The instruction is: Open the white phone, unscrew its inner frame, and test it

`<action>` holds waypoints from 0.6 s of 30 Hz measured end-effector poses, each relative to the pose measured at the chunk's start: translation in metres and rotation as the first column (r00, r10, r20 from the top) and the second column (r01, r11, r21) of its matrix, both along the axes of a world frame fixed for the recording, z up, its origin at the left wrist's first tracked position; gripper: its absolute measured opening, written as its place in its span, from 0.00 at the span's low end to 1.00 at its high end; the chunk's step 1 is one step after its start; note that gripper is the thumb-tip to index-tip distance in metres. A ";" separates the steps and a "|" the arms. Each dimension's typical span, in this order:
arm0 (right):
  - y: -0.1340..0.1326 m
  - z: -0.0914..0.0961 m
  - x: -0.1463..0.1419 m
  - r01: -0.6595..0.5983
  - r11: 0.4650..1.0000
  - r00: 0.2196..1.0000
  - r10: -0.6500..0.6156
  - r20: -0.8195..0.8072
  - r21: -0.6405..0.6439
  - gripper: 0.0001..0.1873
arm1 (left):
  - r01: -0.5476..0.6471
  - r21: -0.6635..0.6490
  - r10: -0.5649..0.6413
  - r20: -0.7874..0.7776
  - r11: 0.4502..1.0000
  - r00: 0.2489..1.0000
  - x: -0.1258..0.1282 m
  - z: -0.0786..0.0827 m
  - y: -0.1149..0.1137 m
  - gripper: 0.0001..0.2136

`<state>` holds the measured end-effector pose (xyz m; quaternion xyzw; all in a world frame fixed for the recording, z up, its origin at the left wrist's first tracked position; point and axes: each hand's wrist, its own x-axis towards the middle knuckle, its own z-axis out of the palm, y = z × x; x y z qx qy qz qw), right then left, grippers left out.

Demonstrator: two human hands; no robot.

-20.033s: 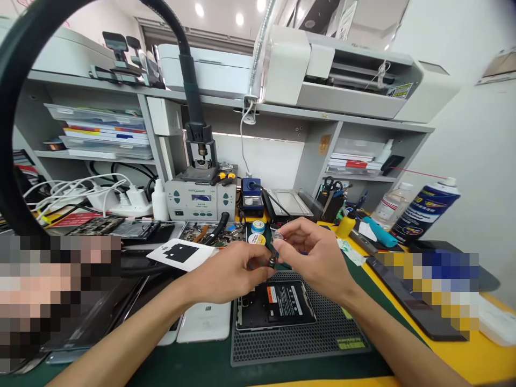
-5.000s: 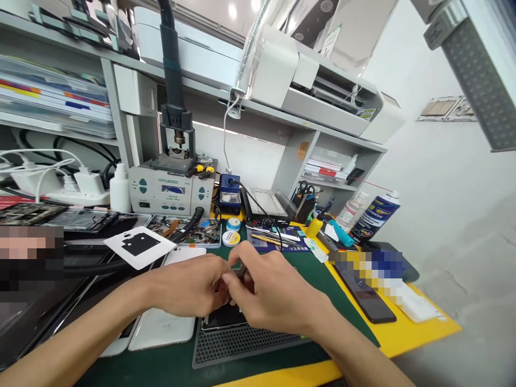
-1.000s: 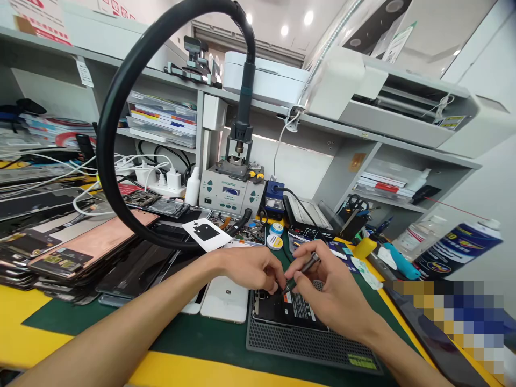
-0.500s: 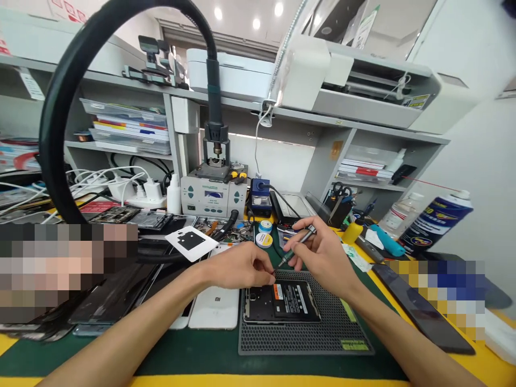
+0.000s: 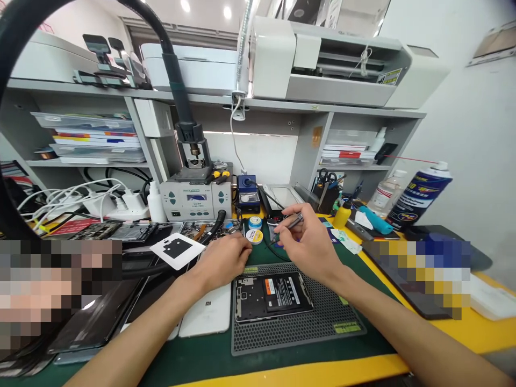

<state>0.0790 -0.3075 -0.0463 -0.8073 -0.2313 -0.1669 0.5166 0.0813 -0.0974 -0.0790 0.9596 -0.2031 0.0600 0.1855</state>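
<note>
An opened phone [image 5: 273, 296], back cover off with its black battery showing, lies on a dark perforated work mat [image 5: 298, 333]. My right hand [image 5: 310, 242] is raised beyond the phone, pinching a slim grey screwdriver [image 5: 287, 224] with the tip pointing down-left. My left hand [image 5: 223, 259] rests knuckles-up just past the phone's upper left corner, beside a parts tray [image 5: 209, 231]; its fingers are curled and their tips are hidden. A white phone back cover [image 5: 207, 316] lies left of the mat.
A grey rework station [image 5: 196, 198] with a black hose [image 5: 169, 59] stands at the back. Small round tins [image 5: 255, 230], a scissors holder [image 5: 328, 196], a yellow bottle [image 5: 342, 215], a blue spray can [image 5: 421, 196] and stacked phone parts [image 5: 100, 317] crowd the green bench mat [image 5: 201, 360].
Both hands have lifted away from the phone's top edge and moved toward the back of the bench. The screwdriver went with my right hand; my left moved to the parts tray.
</note>
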 end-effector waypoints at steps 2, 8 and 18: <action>0.001 0.000 -0.002 -0.005 1.000 1.000 0.005 0.007 -0.028 0.13 | 0.018 0.041 -0.018 0.002 0.999 1.000 0.000 -0.001 -0.001 0.13; 0.002 -0.002 -0.003 -0.021 0.998 1.000 0.022 0.015 -0.067 0.13 | 0.090 0.084 -0.089 -0.012 0.992 0.996 -0.001 0.001 -0.003 0.15; 0.002 -0.002 -0.005 -0.056 0.997 0.998 0.056 -0.012 -0.059 0.12 | 0.105 0.022 -0.104 -0.060 0.994 0.993 0.005 0.004 0.013 0.15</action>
